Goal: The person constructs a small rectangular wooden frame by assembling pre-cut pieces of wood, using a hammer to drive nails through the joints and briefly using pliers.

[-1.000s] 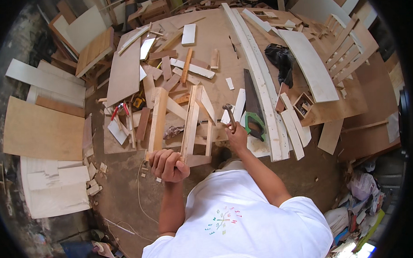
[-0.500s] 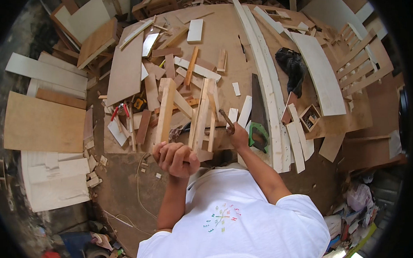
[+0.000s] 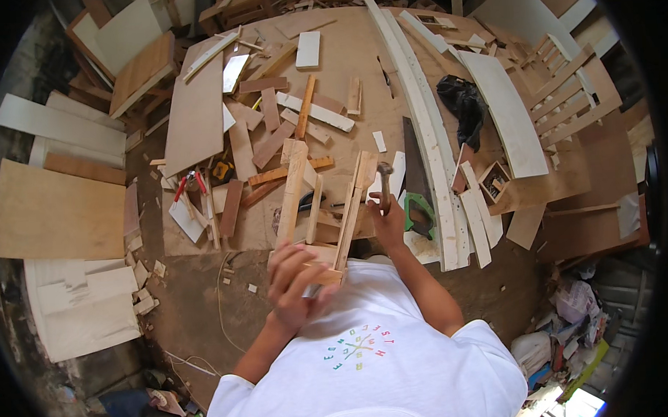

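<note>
A small wooden frame [image 3: 294, 182] of pale bars joined by crosspieces stands at the table's near edge, close to my shirt. My left hand [image 3: 294, 280] is at the frame's near lower end. Its fingers are spread apart and a little blurred; whether they touch the wood I cannot tell. In my right hand [image 3: 388, 221], closed around the handle, is a hammer [image 3: 385, 179] held head up, just right of the frame's right bar. Beside that hand, on its right, lies a handsaw with a green handle [image 3: 420, 217].
Wood offcuts [image 3: 272, 108] lie across the worktable [image 3: 343, 46], with red-handled pliers [image 3: 191, 182] and a tape measure [image 3: 221, 169] at left. To the right are long white boards [image 3: 427, 124], a black plastic bag [image 3: 460, 105] and a small box of metal pieces [image 3: 494, 182]. Panels lean at far left.
The wooden frame has come lower and tipped toward me. My left hand has loosened from its grip on the bar, fingers spreading. The hammer has turned more upright in my right hand.
</note>
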